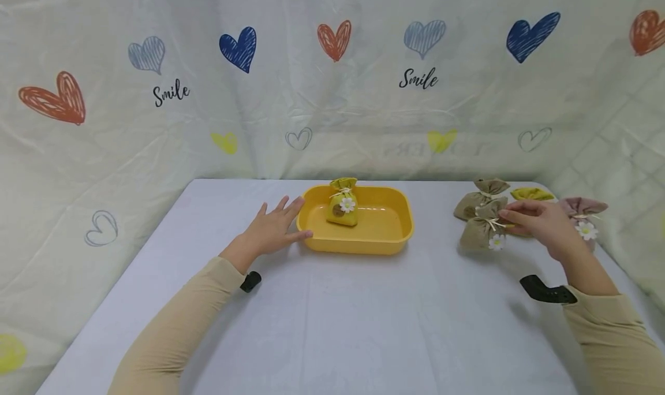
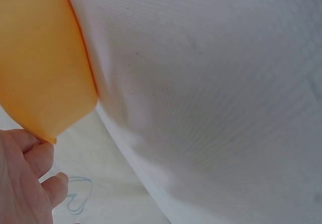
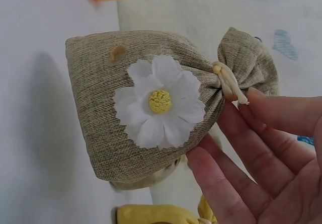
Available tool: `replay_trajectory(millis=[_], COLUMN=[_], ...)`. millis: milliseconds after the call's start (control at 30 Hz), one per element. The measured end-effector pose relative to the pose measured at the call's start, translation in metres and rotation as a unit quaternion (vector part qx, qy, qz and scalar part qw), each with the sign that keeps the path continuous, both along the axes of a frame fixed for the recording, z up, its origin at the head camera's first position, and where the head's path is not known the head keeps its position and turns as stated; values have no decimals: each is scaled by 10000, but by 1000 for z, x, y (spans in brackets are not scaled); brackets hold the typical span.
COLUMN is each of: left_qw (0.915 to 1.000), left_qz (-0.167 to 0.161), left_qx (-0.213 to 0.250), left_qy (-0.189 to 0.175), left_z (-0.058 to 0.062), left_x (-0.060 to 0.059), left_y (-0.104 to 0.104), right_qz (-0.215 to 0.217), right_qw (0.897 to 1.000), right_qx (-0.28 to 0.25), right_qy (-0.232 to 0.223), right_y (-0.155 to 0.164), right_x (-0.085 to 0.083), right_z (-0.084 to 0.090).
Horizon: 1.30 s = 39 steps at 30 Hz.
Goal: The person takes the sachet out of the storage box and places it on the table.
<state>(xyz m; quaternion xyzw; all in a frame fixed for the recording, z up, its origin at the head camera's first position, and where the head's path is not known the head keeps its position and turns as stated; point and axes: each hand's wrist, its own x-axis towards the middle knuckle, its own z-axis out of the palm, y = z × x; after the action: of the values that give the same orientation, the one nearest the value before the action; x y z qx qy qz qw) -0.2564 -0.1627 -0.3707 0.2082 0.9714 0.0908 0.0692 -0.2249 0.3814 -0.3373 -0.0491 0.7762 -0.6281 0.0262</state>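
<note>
A yellow tray (image 1: pixel 358 245) stands mid-table with a yellow-green pouch (image 1: pixel 343 204) bearing a white daisy upright inside it. My left hand (image 1: pixel 272 228) lies flat on the table, fingers spread, its thumb against the tray's left wall (image 2: pixel 40 68); the left wrist view shows the fingers (image 2: pixel 30 173) just under that corner. At the right, my right hand (image 1: pixel 537 222) reaches to a khaki pouch with a white daisy (image 1: pixel 485 232). In the right wrist view its straight fingers (image 3: pixel 261 153) touch the tied neck of that pouch (image 3: pixel 151 103) without closing round it.
Behind the khaki pouch lie a second khaki pouch (image 1: pixel 475 198), a yellow-green one (image 1: pixel 531 194) and a pink one with a daisy (image 1: pixel 584 216). The white table (image 1: pixel 363 325) is walled by a heart-printed cloth backdrop (image 1: pixel 332 94) on three sides.
</note>
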Motion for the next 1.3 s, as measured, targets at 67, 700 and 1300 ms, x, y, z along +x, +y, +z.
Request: replay_trajectory(millis=[67,700,1300], left_qw=[10000,10000,10000], left_qz=[10,34,36], left_qx=[-1,18,2], left_qy=[17,-79,-67], left_z=[0,-1,-2], left_x=[0,0,0], left_y=[0,-1,-2], right_qz=[57,1,-85], right_qw=[9993,9982,9914], right_qx=[-365,386,1250], right_qy=[32,-463,-371], right_y=[4,29,30], right_x=[0,-4,-5], right_z=[-4,-18,-22])
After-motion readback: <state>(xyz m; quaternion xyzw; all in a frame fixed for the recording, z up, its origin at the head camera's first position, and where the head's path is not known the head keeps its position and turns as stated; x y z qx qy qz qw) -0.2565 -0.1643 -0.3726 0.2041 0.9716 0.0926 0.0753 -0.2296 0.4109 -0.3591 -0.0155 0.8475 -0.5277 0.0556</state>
